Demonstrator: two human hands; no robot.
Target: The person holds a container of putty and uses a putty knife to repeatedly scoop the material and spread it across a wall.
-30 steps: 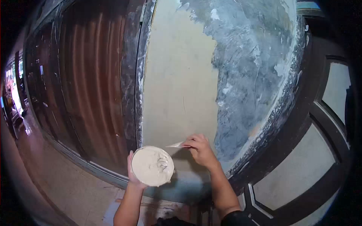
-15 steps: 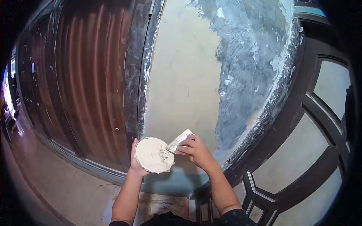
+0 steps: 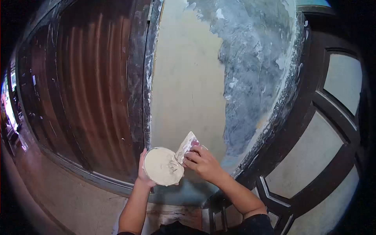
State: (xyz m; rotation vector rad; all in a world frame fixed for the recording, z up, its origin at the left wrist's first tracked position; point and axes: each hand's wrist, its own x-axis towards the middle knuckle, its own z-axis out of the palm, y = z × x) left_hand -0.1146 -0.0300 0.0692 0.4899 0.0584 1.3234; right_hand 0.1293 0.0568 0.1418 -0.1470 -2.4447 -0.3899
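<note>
My left hand [image 3: 143, 172] is wrapped round the left side of a round bowl [image 3: 147, 167] filled with off-white putty [image 3: 159, 165]. The putty's surface is stirred up on the right, and some clings to the rim. In my right hand [image 3: 201, 162] is a putty knife [image 3: 187, 145] with a wide blade smeared with putty. Its lower corner is right at the bowl's right rim, while the blade points up and away from me. Behind both hands stands the wall [image 3: 188, 90], cream-coated on the left and patchy blue-grey on the right.
A dark wooden door frame [image 3: 137, 78] with brown panels [image 3: 94, 94] runs along the left. To the right is a dark panelled door [image 3: 305, 156] with pale insets. The tiled floor [image 3: 90, 203] shows at lower left.
The putty knife has turned more upright at the bowl's right rim. Bowl and hands sit slightly lower and to the right in view, and the wall has shifted a little left.
</note>
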